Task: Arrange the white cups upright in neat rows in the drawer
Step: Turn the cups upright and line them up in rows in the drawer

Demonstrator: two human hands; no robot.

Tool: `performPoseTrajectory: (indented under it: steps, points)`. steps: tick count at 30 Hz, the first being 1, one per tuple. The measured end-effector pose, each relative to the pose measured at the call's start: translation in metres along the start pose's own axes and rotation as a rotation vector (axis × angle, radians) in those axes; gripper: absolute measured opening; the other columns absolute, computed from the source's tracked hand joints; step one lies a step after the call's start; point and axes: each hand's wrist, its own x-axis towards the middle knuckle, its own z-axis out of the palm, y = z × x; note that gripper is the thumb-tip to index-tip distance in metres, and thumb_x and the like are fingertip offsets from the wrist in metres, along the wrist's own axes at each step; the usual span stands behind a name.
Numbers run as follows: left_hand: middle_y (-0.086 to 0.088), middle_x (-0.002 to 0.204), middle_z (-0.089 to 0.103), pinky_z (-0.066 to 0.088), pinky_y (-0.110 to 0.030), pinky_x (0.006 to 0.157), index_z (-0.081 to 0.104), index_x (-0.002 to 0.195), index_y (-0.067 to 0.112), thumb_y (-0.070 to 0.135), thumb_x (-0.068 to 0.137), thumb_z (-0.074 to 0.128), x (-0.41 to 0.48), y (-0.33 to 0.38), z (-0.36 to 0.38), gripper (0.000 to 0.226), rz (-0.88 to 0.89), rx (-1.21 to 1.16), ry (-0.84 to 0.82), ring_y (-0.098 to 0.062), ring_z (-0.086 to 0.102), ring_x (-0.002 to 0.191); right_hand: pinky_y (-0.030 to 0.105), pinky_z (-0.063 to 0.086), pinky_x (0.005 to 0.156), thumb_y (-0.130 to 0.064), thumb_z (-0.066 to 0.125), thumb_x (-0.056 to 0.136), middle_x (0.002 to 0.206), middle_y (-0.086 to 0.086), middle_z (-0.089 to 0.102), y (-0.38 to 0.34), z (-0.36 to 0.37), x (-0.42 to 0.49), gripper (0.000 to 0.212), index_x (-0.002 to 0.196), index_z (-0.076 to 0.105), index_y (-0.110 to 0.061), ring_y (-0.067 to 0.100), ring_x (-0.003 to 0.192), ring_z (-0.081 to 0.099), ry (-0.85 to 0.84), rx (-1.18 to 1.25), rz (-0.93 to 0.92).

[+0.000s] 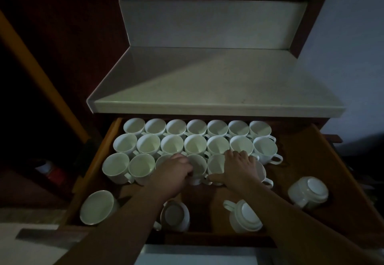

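Observation:
An open wooden drawer [324, 173] holds many white cups. Two full rows stand upright at the back [196, 127], and a third row [116, 167] runs in front of them. My left hand [173, 171] grips a cup [198, 167] in the middle of that third row. My right hand [239, 168] lies over the cups just to its right, fingers spread on their rims. Nearer the front, three cups lie upside down [176, 215] [246, 216] [309, 192], and one cup [96, 207] is tipped at the front left.
A pale countertop [218, 81] overhangs the back of the drawer. The drawer's bare right side and front middle show wood. A dark gap lies to the left of the cabinet, and a white wall stands on the right.

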Motion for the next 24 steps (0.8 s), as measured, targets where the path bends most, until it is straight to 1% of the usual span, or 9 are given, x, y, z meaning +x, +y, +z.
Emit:
performPoseTrajectory:
  steps: [3,5,8,11,14,16,18,22,24]
  points:
    - [0.002,0.103,0.067,0.043,-0.032,0.084,0.077,0.099,0.022,0.026,0.084,0.067,0.001,0.005,-0.004,0.018,-0.010,0.031,-0.027,-0.021,0.057,0.109,0.050,0.031,0.117,-0.089,0.063,0.070,0.152,0.009,0.048,0.004,-0.005,-0.001,0.111,0.148,0.040,-0.013,0.030,0.143,0.040,-0.027,0.041,0.017]
    - [0.000,0.112,0.066,0.044,-0.034,0.090,0.074,0.109,0.020,0.035,0.086,0.067,0.002,0.011,-0.006,0.028,-0.009,0.080,-0.046,-0.021,0.056,0.113,0.050,0.035,0.117,-0.085,0.062,0.076,0.152,0.011,0.048,0.017,-0.017,-0.003,0.104,0.149,0.041,-0.015,0.031,0.141,0.041,-0.010,0.129,0.036]
    - [0.004,0.120,0.064,0.047,-0.034,0.095,0.069,0.119,0.024,0.044,0.082,0.074,0.008,0.023,-0.006,0.042,0.019,0.050,0.005,-0.020,0.056,0.115,0.044,0.047,0.106,-0.068,0.068,0.087,0.141,0.007,0.057,0.056,-0.038,-0.005,0.079,0.145,0.051,-0.018,0.026,0.128,0.052,0.042,0.225,0.081]
    - [0.008,0.120,0.064,0.048,-0.034,0.094,0.068,0.121,0.026,0.039,0.085,0.073,0.021,0.047,-0.008,0.039,0.096,0.028,0.036,-0.017,0.055,0.115,0.035,0.054,0.089,-0.058,0.074,0.088,0.128,0.004,0.065,0.092,-0.046,-0.010,0.068,0.138,0.056,-0.016,0.018,0.107,0.062,-0.052,0.249,0.123]
    - [0.006,0.116,0.065,0.044,-0.032,0.089,0.069,0.115,0.025,0.034,0.091,0.068,0.031,0.069,-0.006,0.026,0.134,0.073,0.009,-0.018,0.056,0.112,0.015,0.044,0.063,-0.044,0.081,0.088,0.113,0.001,0.071,0.103,-0.042,-0.022,0.053,0.126,0.061,-0.013,0.006,0.087,0.063,-0.215,0.244,0.082]
    - [0.002,0.107,0.068,0.042,-0.032,0.083,0.072,0.105,0.022,0.033,0.092,0.068,0.034,0.077,-0.005,0.018,0.151,0.123,-0.014,-0.021,0.059,0.105,0.010,0.039,0.060,-0.035,0.081,0.089,0.115,0.003,0.071,0.103,-0.034,-0.025,0.048,0.126,0.062,-0.012,0.010,0.093,0.066,-0.224,0.220,0.035]
    - [-0.002,0.098,0.069,0.040,-0.032,0.075,0.075,0.099,0.021,0.030,0.091,0.068,0.036,0.081,-0.004,0.014,0.135,0.164,-0.026,-0.023,0.062,0.098,0.014,0.041,0.064,-0.033,0.080,0.089,0.114,0.002,0.068,0.103,-0.026,-0.024,0.049,0.127,0.057,-0.013,0.016,0.099,0.065,-0.218,0.257,0.060]
    - [-0.002,0.096,0.068,0.037,-0.031,0.072,0.076,0.099,0.024,0.028,0.094,0.065,0.042,0.083,-0.004,0.013,0.096,0.221,-0.072,-0.022,0.062,0.095,0.029,0.061,0.074,-0.039,0.087,0.079,0.101,-0.004,0.072,0.109,-0.006,-0.011,0.048,0.114,0.063,-0.016,0.012,0.091,0.072,-0.194,0.311,0.082]
    - [-0.001,0.097,0.069,0.036,-0.031,0.071,0.076,0.101,0.026,0.026,0.094,0.064,0.044,0.085,-0.004,0.014,0.096,0.238,-0.101,-0.021,0.062,0.097,0.034,0.063,0.075,-0.044,0.087,0.075,0.102,-0.003,0.072,0.114,0.007,-0.002,0.054,0.115,0.061,-0.019,0.013,0.091,0.073,-0.174,0.325,0.062]
